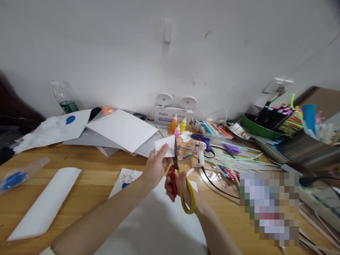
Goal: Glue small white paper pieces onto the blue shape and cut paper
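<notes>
My left hand (156, 166) pinches a small piece of white paper (170, 142), its thumb lying on the front face. In my right hand (183, 187) is a pair of scissors (190, 202) with one yellow and one red handle loop. The dark blades point upward at the right edge of the paper; whether they are parted or closed on it is hard to tell. Below both hands lies a large white sheet (156, 219). Beside my left forearm, a smaller white card (117, 186) carries pale crumbs and a blue patch.
A curled white strip (45, 205) and a bagged blue item (14, 180) lie at left. Behind are white boards (122, 129) and a bottle (65, 99). A white glue gun (201, 154) with its cable, straws, small paint bottles (174, 124) and a green pan (260, 127) of markers crowd the right.
</notes>
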The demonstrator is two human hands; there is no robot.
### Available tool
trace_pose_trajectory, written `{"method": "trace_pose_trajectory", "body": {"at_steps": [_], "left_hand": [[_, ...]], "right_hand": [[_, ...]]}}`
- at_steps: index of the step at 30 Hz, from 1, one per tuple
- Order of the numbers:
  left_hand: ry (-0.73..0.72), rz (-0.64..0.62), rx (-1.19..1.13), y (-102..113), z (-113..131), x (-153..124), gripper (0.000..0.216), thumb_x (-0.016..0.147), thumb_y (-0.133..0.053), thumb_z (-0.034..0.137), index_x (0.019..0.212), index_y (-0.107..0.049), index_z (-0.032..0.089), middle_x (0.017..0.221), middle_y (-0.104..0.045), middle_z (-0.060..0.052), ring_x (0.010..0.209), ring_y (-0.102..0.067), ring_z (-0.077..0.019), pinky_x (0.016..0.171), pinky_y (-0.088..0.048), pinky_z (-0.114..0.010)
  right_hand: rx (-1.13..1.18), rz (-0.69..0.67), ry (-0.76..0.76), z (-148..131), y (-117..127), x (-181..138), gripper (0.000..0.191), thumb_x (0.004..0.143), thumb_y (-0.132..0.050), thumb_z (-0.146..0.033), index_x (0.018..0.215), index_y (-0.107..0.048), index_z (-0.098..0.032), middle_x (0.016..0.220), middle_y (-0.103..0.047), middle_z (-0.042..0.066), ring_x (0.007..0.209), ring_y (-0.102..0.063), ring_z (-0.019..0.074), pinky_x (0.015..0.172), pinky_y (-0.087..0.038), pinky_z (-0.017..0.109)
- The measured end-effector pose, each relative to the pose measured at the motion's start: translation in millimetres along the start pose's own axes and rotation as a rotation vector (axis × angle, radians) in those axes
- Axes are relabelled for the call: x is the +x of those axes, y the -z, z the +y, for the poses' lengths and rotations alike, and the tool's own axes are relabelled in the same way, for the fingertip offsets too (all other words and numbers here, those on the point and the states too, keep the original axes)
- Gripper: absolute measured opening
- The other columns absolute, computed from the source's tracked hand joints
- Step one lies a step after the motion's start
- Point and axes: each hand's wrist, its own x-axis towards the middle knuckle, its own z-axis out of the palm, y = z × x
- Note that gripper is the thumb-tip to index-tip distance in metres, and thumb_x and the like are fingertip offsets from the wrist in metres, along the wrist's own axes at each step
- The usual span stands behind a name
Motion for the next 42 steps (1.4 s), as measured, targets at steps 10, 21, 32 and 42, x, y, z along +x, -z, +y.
{"method": "trace_pose_trajectory", "body": {"at_steps": [10, 21, 32, 42], "left_hand": [[-0.019, -0.002, -0.079, -3, 3, 2, 0.031, 0.080, -0.047, 0.018, 0.109, -0.053, 0.013, 0.096, -0.066, -0.008, 0.094, -0.059, -0.0207, 0.083, -0.044, -0.032], [0.091, -0.041, 0.039, -4, 0, -5, 0.033, 0.075, -0.052, 0.027, 0.104, -0.057, 0.011, 0.093, -0.067, -0.011, 0.077, -0.063, -0.0220, 0.053, -0.048, -0.026], [0.040, -0.040, 0.053, -3, -3, -4, 0.025, 0.073, -0.056, 0.027, 0.092, -0.062, 0.012, 0.092, -0.067, -0.010, 0.091, -0.060, -0.0240, 0.077, -0.046, -0.033], [0.024, -0.048, 0.102, -5, -4, -6, 0.026, 0.072, -0.057, 0.026, 0.094, -0.062, 0.013, 0.090, -0.067, -0.009, 0.097, -0.057, -0.0239, 0.083, -0.043, -0.033]], "right_hand": [[0.014, 0.014, 0.007, 5, -2, 3, 0.063, 0.068, -0.015, -0.075, 0.072, -0.041, -0.018, 0.053, -0.037, -0.005, 0.038, -0.033, 0.0061, 0.038, -0.029, 0.020], [0.007, 0.081, 0.072, 5, -4, 5, 0.060, 0.070, -0.017, -0.073, 0.074, -0.041, -0.018, 0.051, -0.036, -0.006, 0.038, -0.032, 0.0066, 0.037, -0.028, 0.020], [0.014, 0.091, 0.123, -6, -6, 1, 0.054, 0.073, -0.020, -0.070, 0.072, -0.038, -0.019, 0.051, -0.030, -0.007, 0.040, -0.027, 0.0064, 0.035, -0.026, 0.019], [-0.043, 0.161, 0.115, 0, -6, 2, 0.057, 0.069, -0.021, -0.073, 0.066, -0.037, -0.019, 0.053, -0.035, -0.005, 0.040, -0.031, 0.0063, 0.035, -0.029, 0.020]]}}
